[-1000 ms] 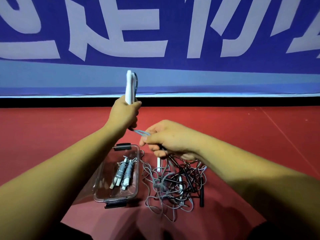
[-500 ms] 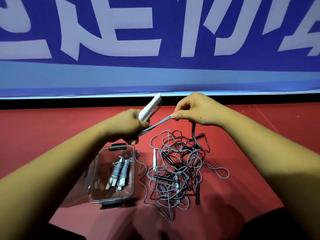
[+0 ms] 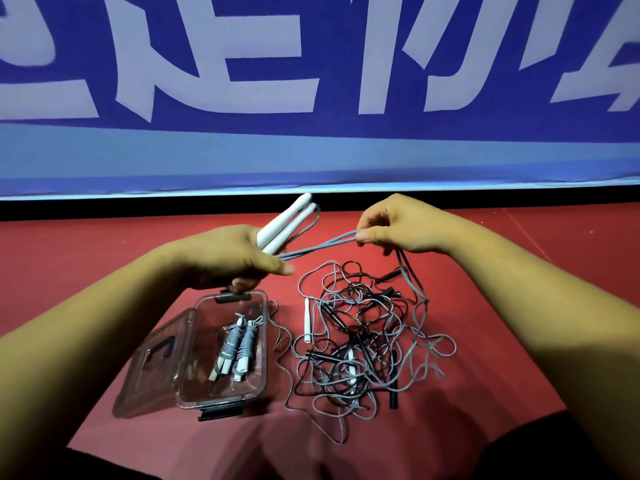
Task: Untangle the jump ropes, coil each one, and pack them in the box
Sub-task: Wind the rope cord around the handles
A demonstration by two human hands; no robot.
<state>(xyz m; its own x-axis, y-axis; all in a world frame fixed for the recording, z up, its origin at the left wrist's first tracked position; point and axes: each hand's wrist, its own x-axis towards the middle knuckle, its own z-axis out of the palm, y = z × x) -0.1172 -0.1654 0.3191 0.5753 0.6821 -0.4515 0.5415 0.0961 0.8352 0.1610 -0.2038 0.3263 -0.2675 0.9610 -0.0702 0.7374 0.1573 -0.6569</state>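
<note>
Red floor (image 3: 69,244); left hand (image 3: 228,258) around handles (image 3: 284,223), right hand (image 3: 398,223) (pinch) on cord (image 3: 322,245).

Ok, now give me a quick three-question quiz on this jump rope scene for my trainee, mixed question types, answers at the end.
1. True or false: the left hand grips two white handles together.
2. How many coiled ropes lie in the clear box? A none, B two, C five.
3. Fill in: the right hand pinches the grey ____ that runs from the handles.
Key: 1 true. 2 B. 3 cord.
</note>
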